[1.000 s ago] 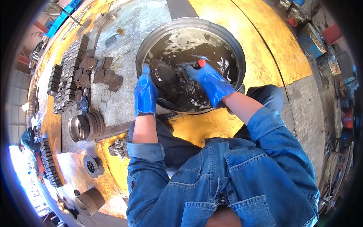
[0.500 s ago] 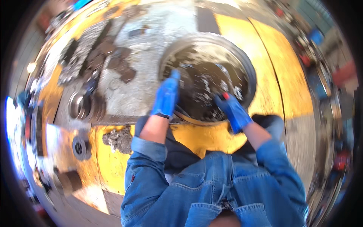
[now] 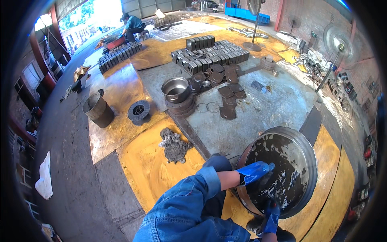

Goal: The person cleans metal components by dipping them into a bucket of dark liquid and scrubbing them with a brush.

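Metal basin (image 3: 309, 169) of dark liquid: lower right of frame. Left hand (image 3: 254, 172), blue-gloved, enters from basin's left, fingers extended rightward over the liquid; whether it holds anything, cannot tell. Right hand (image 3: 271, 218), gloved, at near rim, fingers curled around a red-ended handle (image 3: 274, 204). Small blue-grey item (image 3: 260, 86), right of upper centre: markings too small to read.

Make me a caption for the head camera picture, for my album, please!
Left hand and right hand, both blue-gloved, at a tub of dark liquid, with rows of blocks beyond.
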### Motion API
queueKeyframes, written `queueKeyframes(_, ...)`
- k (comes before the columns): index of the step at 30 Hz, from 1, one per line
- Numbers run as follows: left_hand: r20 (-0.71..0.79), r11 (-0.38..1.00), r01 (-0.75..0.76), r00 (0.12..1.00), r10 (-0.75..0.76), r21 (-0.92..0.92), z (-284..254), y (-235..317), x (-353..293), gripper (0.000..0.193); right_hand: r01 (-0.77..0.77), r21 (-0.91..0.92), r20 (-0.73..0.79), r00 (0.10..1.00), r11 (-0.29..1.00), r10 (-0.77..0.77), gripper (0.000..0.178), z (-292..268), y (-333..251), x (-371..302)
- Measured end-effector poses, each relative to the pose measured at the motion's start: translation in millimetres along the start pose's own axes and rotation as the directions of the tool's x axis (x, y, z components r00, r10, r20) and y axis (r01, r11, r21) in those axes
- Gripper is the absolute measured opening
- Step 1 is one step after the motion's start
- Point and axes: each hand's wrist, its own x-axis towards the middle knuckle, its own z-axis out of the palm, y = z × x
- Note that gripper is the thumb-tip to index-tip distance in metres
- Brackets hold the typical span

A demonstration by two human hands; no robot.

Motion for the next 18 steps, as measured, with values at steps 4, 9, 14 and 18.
queueKeyframes(4, 0.03, 1.0, 0.029, 0.999, -0.029, 0.004, -3, 6, 7, 0.064, -0.008, -0.059, -0.054, 0.999, 0.998, 0.005, 0.031, 5, 20, 5)
queueKeyframes(9, -0.022, 0.996, -0.034, 0.999, 0.036, 0.077, -9, 17, -1, 0.061, 0.0, 0.088, -0.005, 1.0, 0.996, 0.0, 0.032, -1, 3, 5)
queueKeyframes(14, 0.051, 1.0, 0.005, 0.999, -0.005, -0.008, -13, 14, -4, 0.068, -0.05, 0.001, 0.0, 0.999, 0.999, 0.05, 0.028, -1, 18, 1)
queueKeyframes(18, 0.078, 0.993, -0.002, 0.997, 0.011, -0.116, -10, -2, 1, 0.063, 0.048, 0.065, 0.045, 0.998, 0.997, -0.051, 0.029, 5, 55, 3)
